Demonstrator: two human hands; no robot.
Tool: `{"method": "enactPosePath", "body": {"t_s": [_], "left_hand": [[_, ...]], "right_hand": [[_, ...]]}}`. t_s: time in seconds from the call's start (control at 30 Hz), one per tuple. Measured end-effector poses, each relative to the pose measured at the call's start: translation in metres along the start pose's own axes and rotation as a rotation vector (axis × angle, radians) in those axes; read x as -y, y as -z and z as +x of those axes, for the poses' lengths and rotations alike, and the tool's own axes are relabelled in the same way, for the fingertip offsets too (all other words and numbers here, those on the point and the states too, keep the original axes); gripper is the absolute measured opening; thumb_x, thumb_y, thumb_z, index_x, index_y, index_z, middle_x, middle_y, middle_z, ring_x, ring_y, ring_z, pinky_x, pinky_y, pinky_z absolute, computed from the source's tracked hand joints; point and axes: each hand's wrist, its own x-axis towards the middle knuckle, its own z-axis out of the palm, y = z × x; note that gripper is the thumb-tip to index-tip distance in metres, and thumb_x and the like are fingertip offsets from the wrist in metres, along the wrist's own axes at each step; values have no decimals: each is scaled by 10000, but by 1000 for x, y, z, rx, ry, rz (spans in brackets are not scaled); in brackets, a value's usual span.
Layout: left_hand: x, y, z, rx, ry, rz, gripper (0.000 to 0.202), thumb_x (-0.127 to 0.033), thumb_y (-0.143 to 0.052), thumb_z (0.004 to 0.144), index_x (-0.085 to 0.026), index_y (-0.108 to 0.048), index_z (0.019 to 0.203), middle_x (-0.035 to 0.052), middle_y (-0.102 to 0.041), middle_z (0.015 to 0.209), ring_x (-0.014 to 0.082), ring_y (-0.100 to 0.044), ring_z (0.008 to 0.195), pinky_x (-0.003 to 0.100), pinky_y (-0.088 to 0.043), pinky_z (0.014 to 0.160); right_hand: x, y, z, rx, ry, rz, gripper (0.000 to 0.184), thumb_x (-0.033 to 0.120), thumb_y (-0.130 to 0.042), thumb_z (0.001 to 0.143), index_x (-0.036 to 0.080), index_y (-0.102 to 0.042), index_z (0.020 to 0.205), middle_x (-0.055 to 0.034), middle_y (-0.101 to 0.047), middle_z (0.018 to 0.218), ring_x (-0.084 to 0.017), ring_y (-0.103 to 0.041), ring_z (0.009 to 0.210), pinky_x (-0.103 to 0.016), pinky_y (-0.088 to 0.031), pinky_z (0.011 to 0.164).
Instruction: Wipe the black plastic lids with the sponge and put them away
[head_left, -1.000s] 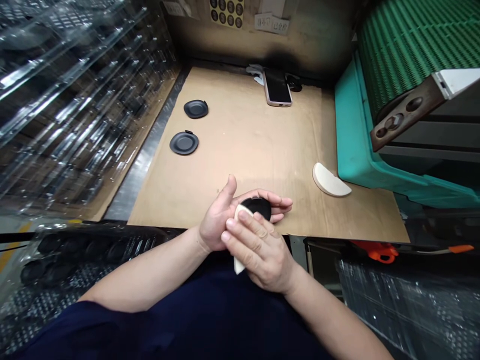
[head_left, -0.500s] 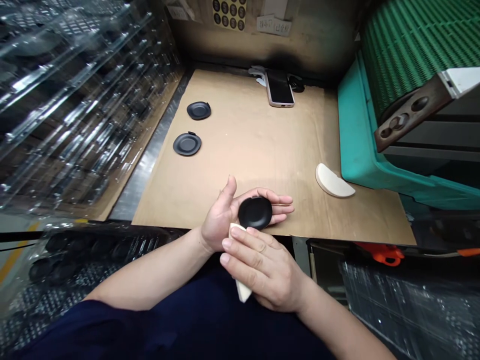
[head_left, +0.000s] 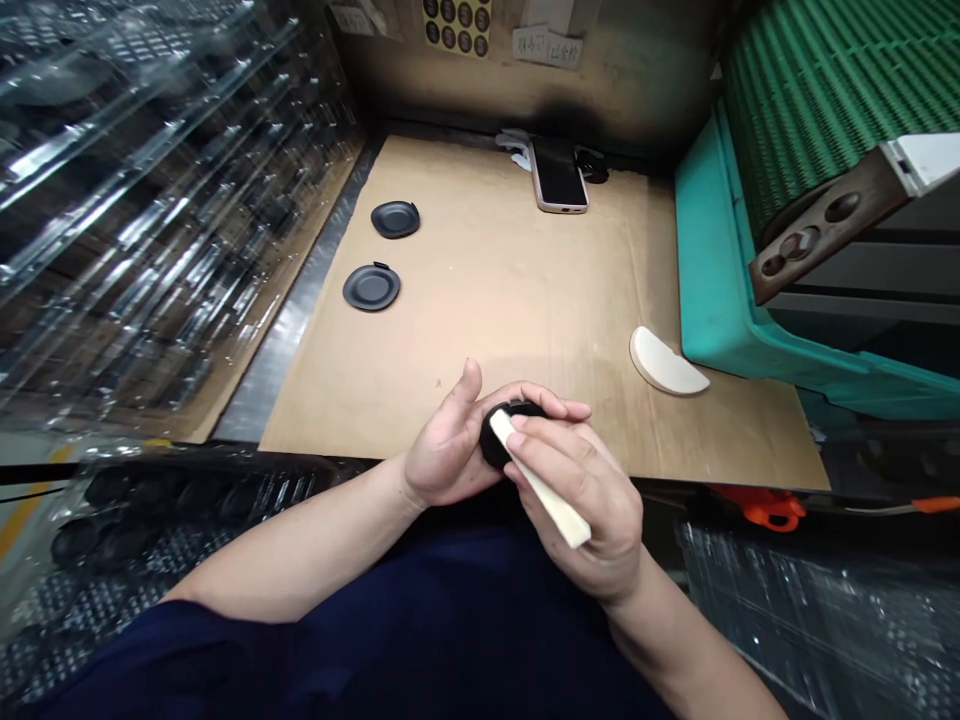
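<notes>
My left hand (head_left: 448,452) lies palm up near the front edge of the cardboard, cradling a round black plastic cap (head_left: 490,440), its thumb sticking out. My right hand (head_left: 596,505) grips a cream-white sponge pad (head_left: 551,495) edge-on. The pad's upper end meets the cap's face, and the pad and right fingers hide much of the cap. Two similar dark pieces, a farther cap (head_left: 395,219) and a nearer cap (head_left: 372,287), lie apart on the left of the cardboard.
A half-round white sponge (head_left: 667,361) lies on the cardboard sheet (head_left: 480,300) at right. Beside it stands a teal crate (head_left: 712,250) under a green ribbed belt (head_left: 817,90). A phone (head_left: 559,176) rests at the back. Stacked clear trays (head_left: 165,200) fill the left.
My right hand has moved up and right, turning the sponge so it now lies over the cap. The left fingers have curled slightly around the cap's far side.
</notes>
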Motion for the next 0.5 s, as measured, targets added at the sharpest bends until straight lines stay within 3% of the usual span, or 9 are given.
{"method": "enactPosePath", "body": {"t_s": [0.2, 0.37, 0.5], "left_hand": [[1, 2, 1, 14, 7, 23, 828, -754, -207, 968, -109, -704, 1113, 220, -602, 1419, 376, -488, 1415, 529, -284, 1223], [1, 3, 3, 2, 46, 6, 799, -774, -255, 953, -128, -695, 1120, 210, -598, 1425, 378, -489, 1411, 536, -320, 1196], [0, 2, 2, 12, 27, 20, 805, -753, -239, 968, -110, -702, 1110, 216, -601, 1417, 378, -478, 1420, 532, -291, 1216]], "right_hand": [[1, 4, 5, 133, 7, 56, 553, -20, -584, 863, 162, -596, 1385, -127, -686, 1349, -245, -697, 1137, -426, -608, 914], [-1, 7, 8, 61, -12, 5, 557, -35, -587, 858, 177, -614, 1372, -120, -687, 1349, -260, -676, 1194, -457, -590, 964], [-2, 8, 9, 176, -30, 64, 526, 2, -601, 880, 202, -611, 1366, -88, -715, 1305, -236, -708, 1100, -424, -603, 887]]}}
